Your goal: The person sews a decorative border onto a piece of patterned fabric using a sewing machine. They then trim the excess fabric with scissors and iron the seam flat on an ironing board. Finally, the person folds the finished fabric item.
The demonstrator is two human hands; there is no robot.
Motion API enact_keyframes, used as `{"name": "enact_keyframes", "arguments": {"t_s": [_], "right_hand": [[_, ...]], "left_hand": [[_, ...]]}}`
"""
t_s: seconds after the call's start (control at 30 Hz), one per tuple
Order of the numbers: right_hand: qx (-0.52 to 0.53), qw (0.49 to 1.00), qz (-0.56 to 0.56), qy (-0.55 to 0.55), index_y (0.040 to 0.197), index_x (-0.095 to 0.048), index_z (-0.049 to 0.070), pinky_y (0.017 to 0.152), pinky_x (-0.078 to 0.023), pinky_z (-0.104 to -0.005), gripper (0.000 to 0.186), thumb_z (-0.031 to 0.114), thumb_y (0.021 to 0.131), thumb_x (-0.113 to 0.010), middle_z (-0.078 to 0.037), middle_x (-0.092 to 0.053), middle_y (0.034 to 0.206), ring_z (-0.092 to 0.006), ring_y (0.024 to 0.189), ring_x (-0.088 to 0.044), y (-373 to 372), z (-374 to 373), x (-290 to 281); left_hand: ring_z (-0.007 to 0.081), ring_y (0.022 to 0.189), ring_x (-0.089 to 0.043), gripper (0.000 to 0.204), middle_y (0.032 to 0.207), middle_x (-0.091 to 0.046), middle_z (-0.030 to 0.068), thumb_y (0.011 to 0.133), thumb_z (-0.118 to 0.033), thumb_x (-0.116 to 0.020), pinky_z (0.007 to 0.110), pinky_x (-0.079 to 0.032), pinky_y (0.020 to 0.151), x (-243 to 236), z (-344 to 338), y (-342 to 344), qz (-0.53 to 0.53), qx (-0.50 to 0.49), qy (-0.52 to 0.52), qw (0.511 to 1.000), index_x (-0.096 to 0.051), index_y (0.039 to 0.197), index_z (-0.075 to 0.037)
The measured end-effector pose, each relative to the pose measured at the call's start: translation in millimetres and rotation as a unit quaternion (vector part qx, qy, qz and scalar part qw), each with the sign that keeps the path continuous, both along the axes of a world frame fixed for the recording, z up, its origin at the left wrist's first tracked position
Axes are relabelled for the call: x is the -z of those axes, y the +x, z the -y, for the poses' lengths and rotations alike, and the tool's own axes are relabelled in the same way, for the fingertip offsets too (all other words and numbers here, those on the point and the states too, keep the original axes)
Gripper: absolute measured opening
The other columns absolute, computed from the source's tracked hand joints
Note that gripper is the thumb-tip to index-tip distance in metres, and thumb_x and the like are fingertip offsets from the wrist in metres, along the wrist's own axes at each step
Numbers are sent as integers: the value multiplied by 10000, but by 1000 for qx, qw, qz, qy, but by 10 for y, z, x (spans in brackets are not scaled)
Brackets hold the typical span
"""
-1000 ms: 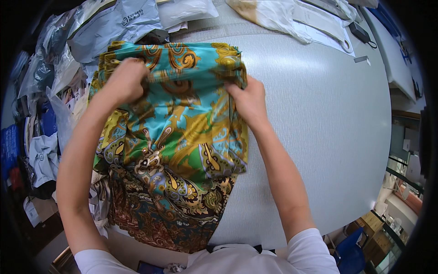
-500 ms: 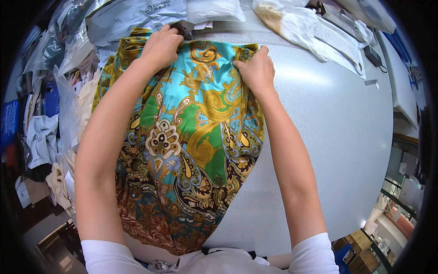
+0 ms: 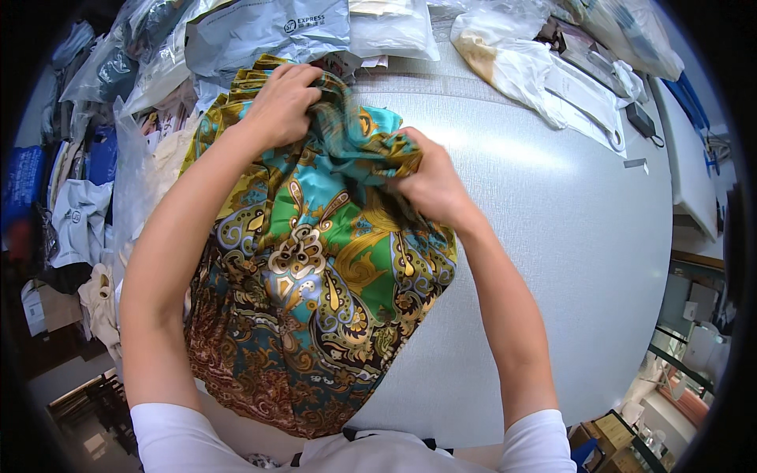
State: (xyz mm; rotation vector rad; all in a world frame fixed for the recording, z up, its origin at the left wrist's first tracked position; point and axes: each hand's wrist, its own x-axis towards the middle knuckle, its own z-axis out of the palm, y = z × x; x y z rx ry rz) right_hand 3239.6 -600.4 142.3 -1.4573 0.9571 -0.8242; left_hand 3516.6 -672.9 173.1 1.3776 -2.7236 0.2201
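A shiny patterned fabric piece (image 3: 323, 292) in turquoise, green, gold and brown lies over the light grey table, its lower end reaching the table's near edge. Its exact kind, skirt or loose cloth, I cannot tell. My left hand (image 3: 285, 102) is closed on the gathered far edge, near the plastic bags. My right hand (image 3: 432, 177) grips the edge's right part, blurred a little by motion. Between the two hands the cloth is bunched and lifted into folds. More of the same cloth lies pleated to the left of my left hand.
A grey plastic mailing bag (image 3: 268, 39) touches the far side of the cloth. Clear bags and piled garments crowd the left. At the far right lie a stained white plastic bag (image 3: 505, 63) and a small black box (image 3: 643, 120) on the grey table (image 3: 552, 260).
My right hand has come inward and nearer to me with the cloth's edge. The far edge, flat and stretched before, is now crumpled between my hands.
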Motion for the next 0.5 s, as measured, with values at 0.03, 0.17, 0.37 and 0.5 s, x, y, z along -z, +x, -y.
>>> {"name": "enact_keyframes", "arguments": {"t_s": [0.03,0.17,0.37,0.5], "right_hand": [[-4,1000,-29,-11,1260,-563,29,957,-506,-357,532,-62,757,-711,-182,-703,1122,-289,1074,-673,46,-93,0],[-3,998,-40,-39,1207,-602,19,951,-512,-411,485,-51,737,-697,-220,-685,1150,-396,1108,-649,125,-342,-47],[-74,991,-47,-102,1083,-659,-3,910,-515,-439,385,-54,703,-703,-230,-680,1062,-434,1039,-634,230,-536,-132],[-52,979,-98,-171,1056,-638,3,872,-519,-455,385,-86,683,-671,-224,-679,1017,-441,1018,-633,259,-575,-118]], "left_hand": [[334,1325,-494,310,1359,-559,180,669,25,-650,448,-323,1161,-71,-91,68,7,-20,23,1000,-723,970,11],[390,1263,-521,251,1322,-572,195,677,15,-702,475,-421,1086,-77,-351,233,-45,20,-60,997,-659,923,43],[400,1228,-529,327,1329,-552,213,707,25,-674,457,-385,1139,-227,-586,229,-72,13,1,997,-613,1028,36],[352,1389,-429,495,1533,-430,127,775,43,-612,474,-276,1218,-362,-613,-13,54,41,-20,998,-557,1256,-57]]}}
